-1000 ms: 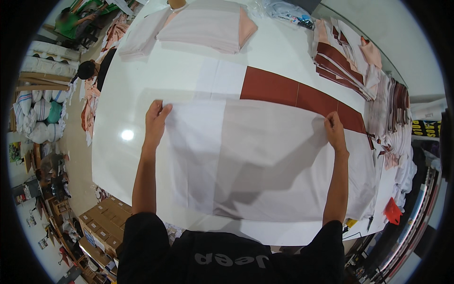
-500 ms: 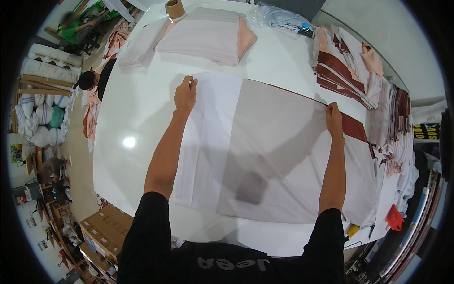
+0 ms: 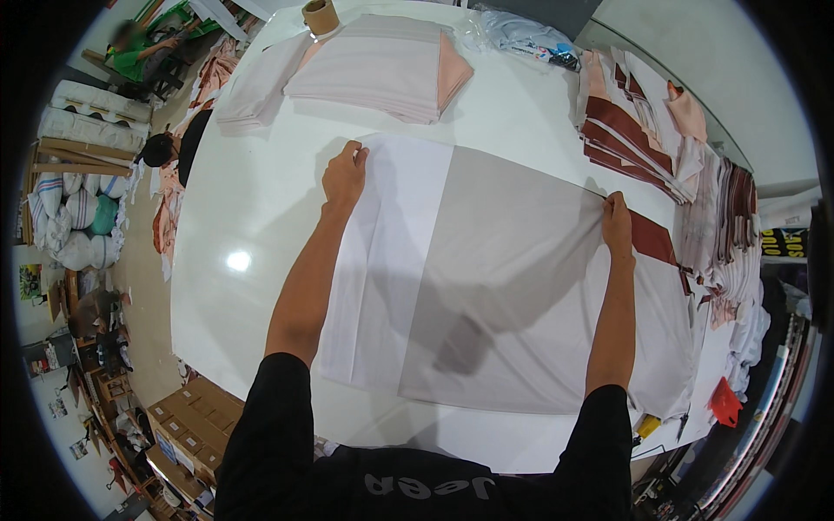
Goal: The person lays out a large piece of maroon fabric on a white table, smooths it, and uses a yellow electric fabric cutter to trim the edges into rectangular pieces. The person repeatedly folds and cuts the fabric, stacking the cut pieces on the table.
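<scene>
A large pale fabric piece (image 3: 512, 234), light grey with a whiter band at its left, is stretched between my two hands over the white table (image 3: 234, 191). My left hand (image 3: 346, 174) is closed on its far left corner. At the far edge, to the right, my right hand (image 3: 617, 221) pinches the cloth. Creases run across the fabric from the right hand, and shadows of my arms fall on it. A dark reddish-brown panel (image 3: 651, 236) shows just right of my right hand, and more pale cloth lies below it.
Folded pale fabric stacks (image 3: 369, 69) and a tape roll (image 3: 321, 17) sit at the far side. Plastic-wrapped goods (image 3: 526, 36) lie at the back. Piled brown and pale pieces (image 3: 630, 130) line the right edge. People are at the far left; cardboard boxes (image 3: 195, 421) stand lower left.
Both hands have shifted slightly right, keeping hold of the fabric. Its far edge now sags a little between them, and more creases show near the right hand.
</scene>
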Tool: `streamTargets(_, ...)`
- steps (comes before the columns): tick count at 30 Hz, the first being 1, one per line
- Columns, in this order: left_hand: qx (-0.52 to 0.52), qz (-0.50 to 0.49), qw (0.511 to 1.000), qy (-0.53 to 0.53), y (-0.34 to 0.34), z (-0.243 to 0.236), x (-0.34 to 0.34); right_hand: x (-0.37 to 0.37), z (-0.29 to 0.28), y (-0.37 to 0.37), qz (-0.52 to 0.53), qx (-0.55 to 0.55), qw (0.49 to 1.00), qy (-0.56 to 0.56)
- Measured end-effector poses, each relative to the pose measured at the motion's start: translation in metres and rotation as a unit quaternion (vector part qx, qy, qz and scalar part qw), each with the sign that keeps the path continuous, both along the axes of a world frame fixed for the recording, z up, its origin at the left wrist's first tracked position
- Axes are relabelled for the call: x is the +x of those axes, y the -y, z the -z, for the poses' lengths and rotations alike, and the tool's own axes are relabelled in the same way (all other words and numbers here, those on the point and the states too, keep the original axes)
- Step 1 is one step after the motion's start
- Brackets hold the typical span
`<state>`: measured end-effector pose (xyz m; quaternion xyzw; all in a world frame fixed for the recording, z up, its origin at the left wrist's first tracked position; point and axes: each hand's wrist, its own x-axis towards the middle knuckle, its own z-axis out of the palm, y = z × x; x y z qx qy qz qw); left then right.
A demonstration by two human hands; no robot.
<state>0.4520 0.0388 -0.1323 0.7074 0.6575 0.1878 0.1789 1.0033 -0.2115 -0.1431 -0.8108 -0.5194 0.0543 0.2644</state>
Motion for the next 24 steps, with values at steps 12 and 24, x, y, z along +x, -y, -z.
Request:
streamTargets(12, -0.042, 0.026, 0.979, 0.199, 0.089, -0.014, -0.078, -0.104, -0.035, 0.105, 0.052, 0.078, 0.990, 0.104)
streamTargets(24, -0.116, -0.190, 0.974, 0.031, 0.417, -0.034, -0.220, -0.172, -0.016, 0.472, 0.592, -0.002, 0.720, -0.362)
